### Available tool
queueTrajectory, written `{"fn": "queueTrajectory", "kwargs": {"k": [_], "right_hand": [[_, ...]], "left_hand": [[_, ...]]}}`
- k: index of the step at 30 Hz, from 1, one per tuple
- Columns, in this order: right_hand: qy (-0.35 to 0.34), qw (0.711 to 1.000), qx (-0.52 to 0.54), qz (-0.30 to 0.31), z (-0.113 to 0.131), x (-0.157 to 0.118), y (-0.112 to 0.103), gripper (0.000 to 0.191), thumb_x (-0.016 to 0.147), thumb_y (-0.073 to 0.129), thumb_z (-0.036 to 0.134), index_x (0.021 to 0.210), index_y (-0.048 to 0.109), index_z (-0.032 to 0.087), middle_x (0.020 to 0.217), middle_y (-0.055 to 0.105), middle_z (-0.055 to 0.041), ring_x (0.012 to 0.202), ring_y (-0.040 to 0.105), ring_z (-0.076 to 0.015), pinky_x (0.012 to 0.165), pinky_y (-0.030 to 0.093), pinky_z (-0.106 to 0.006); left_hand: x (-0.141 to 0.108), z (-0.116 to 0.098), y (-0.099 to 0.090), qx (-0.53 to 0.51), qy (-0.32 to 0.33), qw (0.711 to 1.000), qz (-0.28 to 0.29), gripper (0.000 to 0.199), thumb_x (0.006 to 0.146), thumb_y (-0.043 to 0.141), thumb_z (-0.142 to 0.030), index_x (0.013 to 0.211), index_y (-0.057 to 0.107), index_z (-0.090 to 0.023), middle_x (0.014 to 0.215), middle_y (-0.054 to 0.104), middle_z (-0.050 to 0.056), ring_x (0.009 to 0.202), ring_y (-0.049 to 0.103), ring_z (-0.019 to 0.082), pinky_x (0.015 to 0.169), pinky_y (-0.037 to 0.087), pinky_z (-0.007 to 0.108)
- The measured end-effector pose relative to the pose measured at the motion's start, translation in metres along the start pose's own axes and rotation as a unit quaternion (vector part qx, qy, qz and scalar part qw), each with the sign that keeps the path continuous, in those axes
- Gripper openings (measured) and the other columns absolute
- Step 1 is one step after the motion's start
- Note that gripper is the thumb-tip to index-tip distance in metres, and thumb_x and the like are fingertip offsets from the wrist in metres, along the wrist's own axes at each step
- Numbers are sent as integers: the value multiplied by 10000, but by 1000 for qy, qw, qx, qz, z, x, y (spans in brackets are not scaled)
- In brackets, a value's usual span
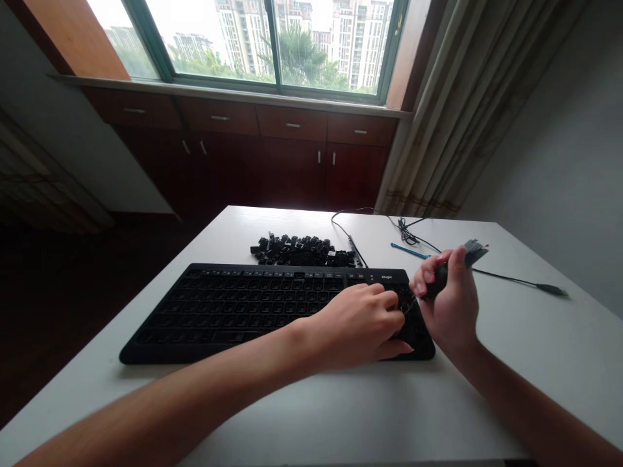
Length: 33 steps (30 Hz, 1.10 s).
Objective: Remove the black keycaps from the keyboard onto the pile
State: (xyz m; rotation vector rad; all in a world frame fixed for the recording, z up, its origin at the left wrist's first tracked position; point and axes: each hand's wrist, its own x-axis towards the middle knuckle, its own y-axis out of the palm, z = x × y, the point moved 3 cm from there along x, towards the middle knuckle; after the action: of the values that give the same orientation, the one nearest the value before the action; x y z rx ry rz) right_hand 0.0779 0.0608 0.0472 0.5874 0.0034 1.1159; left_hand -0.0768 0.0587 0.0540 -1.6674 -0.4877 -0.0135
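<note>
A black keyboard [195,308] lies on the white table, most of its keycaps gone and the bare key sockets showing. My left hand [357,324] reaches across its right end, fingers curled down at the number-pad area and thumb pointing right. Whatever those fingertips touch or hold is hidden. Just right of it, my right hand [452,305] is wrapped around the dark handle of a wire keycap puller [440,279]. Grey bristle-like strands stick up from the handle's top, and thin wire runs from its lower end toward the keyboard. Behind the keyboard sits a heap of loose black keycaps [306,250].
A thin blue tool [409,251] lies behind my right hand. The black cable [409,232] is bunched at the back of the table [311,408], and its plug [552,290] rests at the right. Wooden cabinets [272,162] stand beyond, under a window.
</note>
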Motion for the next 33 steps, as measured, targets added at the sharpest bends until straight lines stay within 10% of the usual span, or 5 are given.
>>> {"fn": "queueTrajectory", "kwargs": {"k": [9,13,21,33], "right_hand": [[68,997,24,-32,-13,9,-15,398,882,671,615,844,543,240,618,563,56,548,556,-122,497,464,-220],[59,996,7,-72,-12,9,-18,339,893,661,595,901,597,261,870,718,8,907,708,-183,721,577,-307],[20,999,-31,-15,-6,7,-12,409,949,497,679,1045,699,337,1380,651,-3,1369,531,-233,1025,496,-468],[48,998,-33,-12,-11,7,-11,457,920,542,695,1092,714,308,1340,657,-37,1302,564,-242,968,538,-422]], "left_hand": [[-5,29,-45,-70,-49,993,82,104,931,724,-247,1028,732,-209,1007,705,38,851,704,179,724,518,272],[-14,68,-63,-17,-113,992,55,117,960,655,-240,1048,729,-221,1066,720,27,901,695,188,740,485,279],[-36,128,-65,108,-209,971,32,179,946,586,-290,1044,722,-226,1037,725,60,797,658,220,662,426,308],[-24,101,-69,10,-164,985,57,139,930,653,-312,999,736,-225,983,715,24,822,651,179,696,447,281]]}}
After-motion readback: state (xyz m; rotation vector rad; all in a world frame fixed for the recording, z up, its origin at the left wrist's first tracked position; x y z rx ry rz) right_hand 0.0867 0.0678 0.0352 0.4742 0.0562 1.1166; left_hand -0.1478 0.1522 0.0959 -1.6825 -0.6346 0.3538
